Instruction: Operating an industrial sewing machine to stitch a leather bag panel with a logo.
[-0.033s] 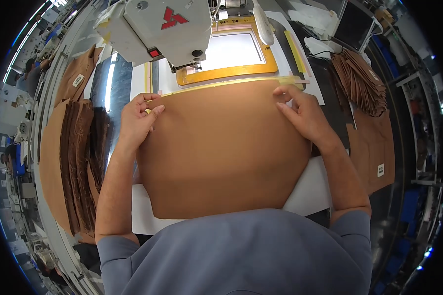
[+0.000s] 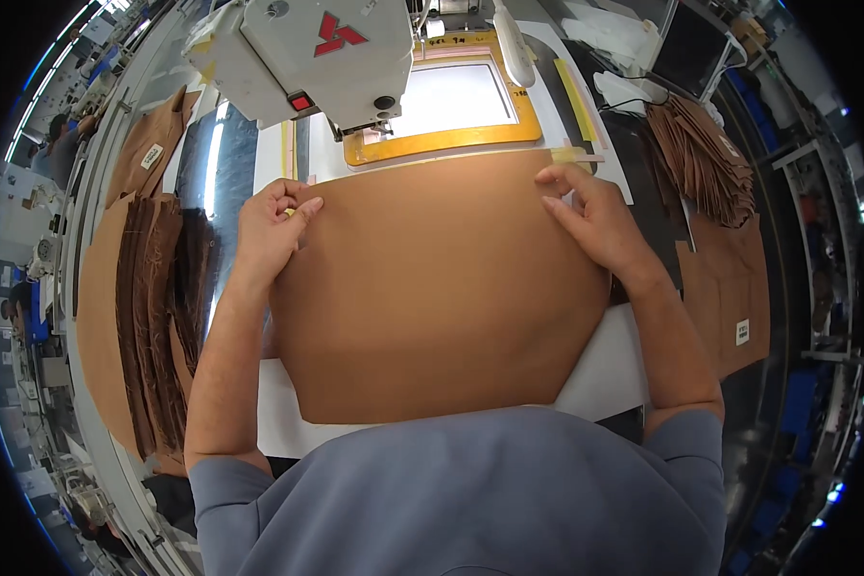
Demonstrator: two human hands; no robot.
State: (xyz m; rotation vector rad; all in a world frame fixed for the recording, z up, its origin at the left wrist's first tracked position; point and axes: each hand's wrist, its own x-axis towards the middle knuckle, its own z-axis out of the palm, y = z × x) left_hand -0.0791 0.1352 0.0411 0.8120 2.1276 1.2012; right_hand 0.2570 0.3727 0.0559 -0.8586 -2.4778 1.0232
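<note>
A wide brown fabric panel (image 2: 432, 288) lies spread in front of me, its far edge along a strip of yellow tape (image 2: 568, 155) below the sewing machine's frame. With thumb on top and fingers curled, my left hand (image 2: 276, 230) pinches the panel near its far left corner. At the far right corner, my right hand (image 2: 600, 221) holds the panel's edge, its thumb and forefinger bent on the cloth with a gap between their tips. The other right fingers are mostly hidden. Beyond the panel stands a yellow-orange clamp frame (image 2: 442, 145) with a white rectangle inside.
The grey sewing machine head (image 2: 326, 67) overhangs the far side. Stacked brown pieces (image 2: 144, 326) lie at left. A fanned brown bundle (image 2: 706, 163) and flat brown pieces (image 2: 725, 288) lie at right. A dark monitor (image 2: 686, 48) stands far right. White sheet (image 2: 600, 370) shows beneath the panel.
The panel has shifted slightly away from me, and its far edge now covers most of the yellow tape strip. Both hands have barely moved.
</note>
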